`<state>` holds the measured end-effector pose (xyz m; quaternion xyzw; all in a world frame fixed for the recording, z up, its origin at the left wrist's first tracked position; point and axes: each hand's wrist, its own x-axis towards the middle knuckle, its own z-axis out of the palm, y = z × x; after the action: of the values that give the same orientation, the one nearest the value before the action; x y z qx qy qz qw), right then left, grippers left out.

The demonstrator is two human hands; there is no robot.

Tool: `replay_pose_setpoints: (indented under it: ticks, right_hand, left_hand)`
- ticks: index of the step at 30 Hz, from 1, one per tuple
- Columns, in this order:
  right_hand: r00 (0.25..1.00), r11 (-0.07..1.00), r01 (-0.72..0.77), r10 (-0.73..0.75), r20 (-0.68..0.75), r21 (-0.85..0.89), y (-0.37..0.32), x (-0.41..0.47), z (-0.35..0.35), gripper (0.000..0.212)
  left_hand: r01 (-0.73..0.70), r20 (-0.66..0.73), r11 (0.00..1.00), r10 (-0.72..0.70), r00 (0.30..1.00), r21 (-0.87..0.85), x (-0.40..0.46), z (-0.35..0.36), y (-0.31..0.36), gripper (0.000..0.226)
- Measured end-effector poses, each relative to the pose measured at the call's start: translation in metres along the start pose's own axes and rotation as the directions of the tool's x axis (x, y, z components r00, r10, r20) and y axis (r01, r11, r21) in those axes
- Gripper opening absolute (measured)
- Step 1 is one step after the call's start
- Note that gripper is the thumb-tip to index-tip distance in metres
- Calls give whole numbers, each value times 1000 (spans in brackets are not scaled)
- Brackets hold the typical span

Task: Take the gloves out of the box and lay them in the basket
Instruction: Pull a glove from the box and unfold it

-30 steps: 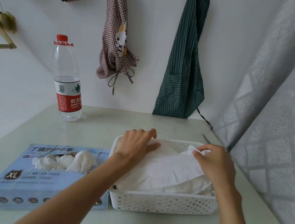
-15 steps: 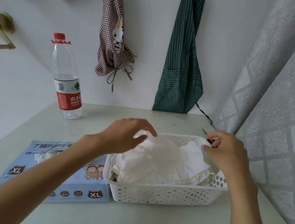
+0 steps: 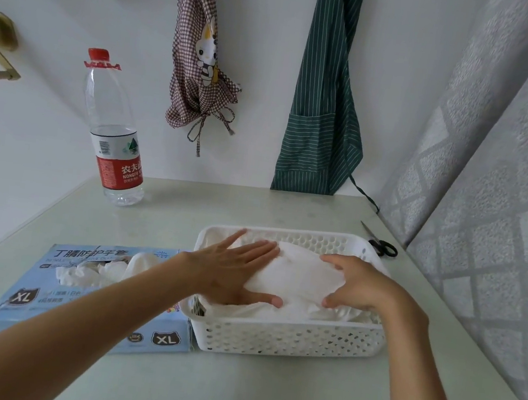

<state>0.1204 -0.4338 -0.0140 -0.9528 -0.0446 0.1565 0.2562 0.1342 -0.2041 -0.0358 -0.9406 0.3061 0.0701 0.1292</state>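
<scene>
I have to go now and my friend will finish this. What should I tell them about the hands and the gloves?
Left hand: flat, pressing the gloves in the basket.
Right hand: fingers curled on the same pile's right side.
Basket: on the table, right of the box.
Done: a pile of gloves lies in the basket.
Left: more gloves stick out of the box opening; move them over.

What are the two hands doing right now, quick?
Left hand: open, fingers straight, pressing flat on the gloves in the basket.
Right hand: fingers curled round the right edge of the same gloves, holding them.
</scene>
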Motion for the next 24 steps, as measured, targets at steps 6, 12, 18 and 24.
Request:
replay_pose_setpoints:
  ticks: [6,12,18,24]
  right_hand:
    - [1000,999,-3,5,30,-55,-1,5,2,83]
    - [999,997,11,-7,-52,80,15,0,-12,71]
    - [992,997,71,-68,-109,25,6,-13,-18,65]
    - [915,921,389,-382,-128,32,-35,-26,-4,52]
  left_hand:
    - [40,54,988,-32,998,-152,-2,-7,1,103]
    - [86,86,992,-79,993,-87,-20,-24,-22,102]
    - [90,-79,967,-112,991,-238,-30,-16,-17,90]
    - [142,-413,860,-372,832,-490,-83,-20,-27,26]
